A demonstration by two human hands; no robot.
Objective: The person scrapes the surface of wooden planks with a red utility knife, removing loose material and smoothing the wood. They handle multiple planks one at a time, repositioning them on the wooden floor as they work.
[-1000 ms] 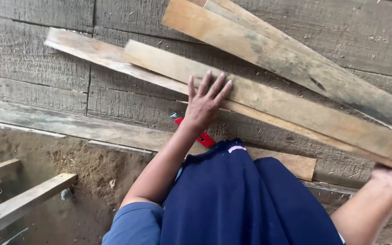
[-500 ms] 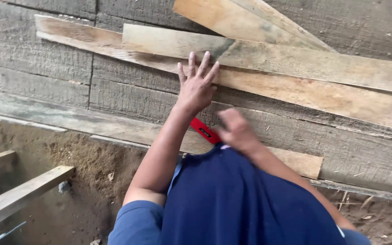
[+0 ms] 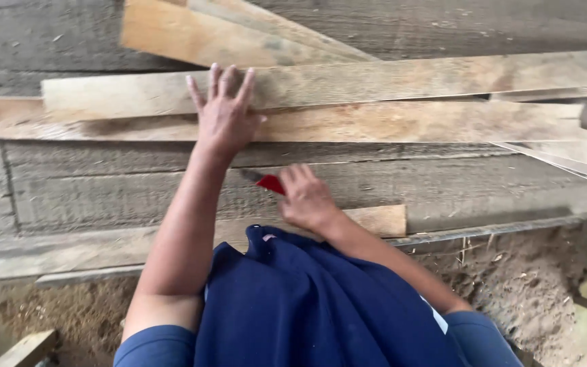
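Note:
My left hand (image 3: 223, 117) lies flat with fingers spread on two long pale wooden planks (image 3: 375, 102) that rest across grey weathered boards (image 3: 137, 183). My right hand (image 3: 307, 198) is closed around a red-handled tool (image 3: 266, 181), whose dark tip pokes out to the left, just below the planks. A short piece of pale wood (image 3: 378, 221) lies right of that hand. My dark blue shirt (image 3: 321, 312) fills the lower middle.
More pale planks (image 3: 225, 37) lie angled at the top. Sandy, sawdust-covered ground (image 3: 538, 272) shows at lower right and lower left. A wood offcut (image 3: 28, 348) lies at the bottom left corner.
My right hand has come in from the right and taken hold of the red-handled tool. The planks now lie more level in view; my left hand stays pressed on them.

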